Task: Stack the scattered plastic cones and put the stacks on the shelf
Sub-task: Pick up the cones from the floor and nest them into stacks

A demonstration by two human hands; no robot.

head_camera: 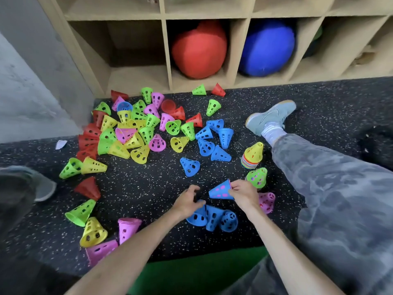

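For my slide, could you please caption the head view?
Right hand holds a blue cone; left hand reaches for blue cones below.

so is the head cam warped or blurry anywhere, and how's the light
Head view: wide-angle distortion bows the wooden cubby shelf edges and splays its uprights; light is soft and even, with no glare on the perforated plastic cones and only faint shadows on the speckled black rubber floor; the centre is sharp, while the dark shape at the left edge is blurred.

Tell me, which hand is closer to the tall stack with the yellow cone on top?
Right. The right hand is just below the rainbow stack, holding a blue cone. The left hand is farther left.
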